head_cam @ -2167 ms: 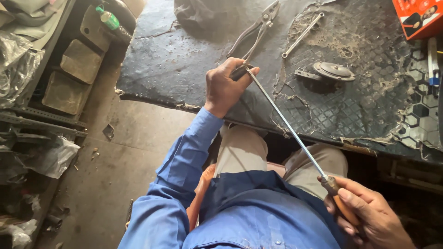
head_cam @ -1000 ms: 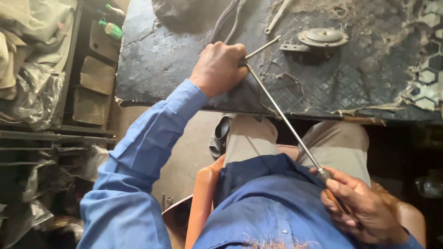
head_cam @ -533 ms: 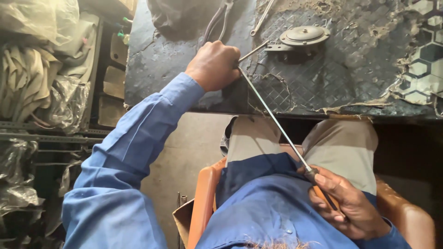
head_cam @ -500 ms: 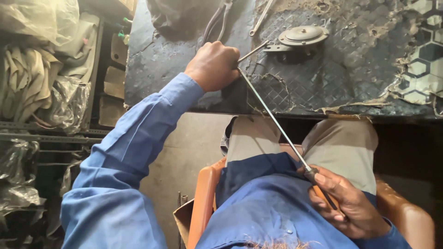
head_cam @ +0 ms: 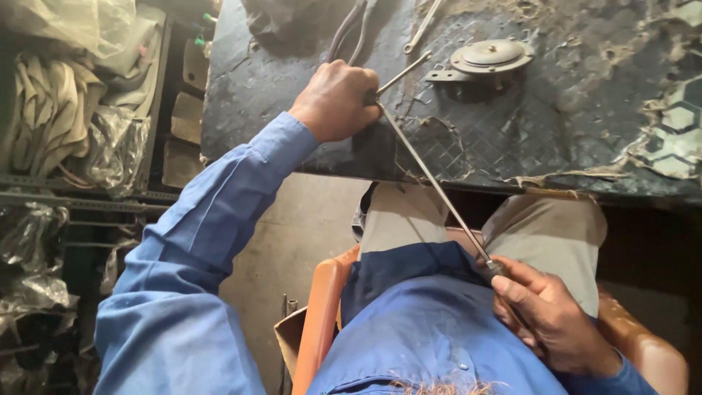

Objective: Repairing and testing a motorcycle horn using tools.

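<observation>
A long thin metal rod tool (head_cam: 431, 183) runs slantwise from the dark workbench (head_cam: 556, 139) down to my lap. My left hand (head_cam: 336, 99) is closed around its upper tip at the bench's near edge, next to a small wrench (head_cam: 402, 73). My right hand (head_cam: 552, 318) grips the rod's handle end low against my blue shirt. A round metal disc part with a bracket (head_cam: 486, 58) lies on the bench beyond the left hand.
Pliers (head_cam: 351, 33) and another wrench (head_cam: 424, 25) lie at the bench's far edge. Shelves with plastic-wrapped bundles (head_cam: 80, 124) stand at left. I sit on an orange chair (head_cam: 318, 322) above a concrete floor (head_cam: 292, 249).
The view has shifted closer and lower over the bench. Both hands keep their hold on the rod; the left hand stays at the bench edge.
</observation>
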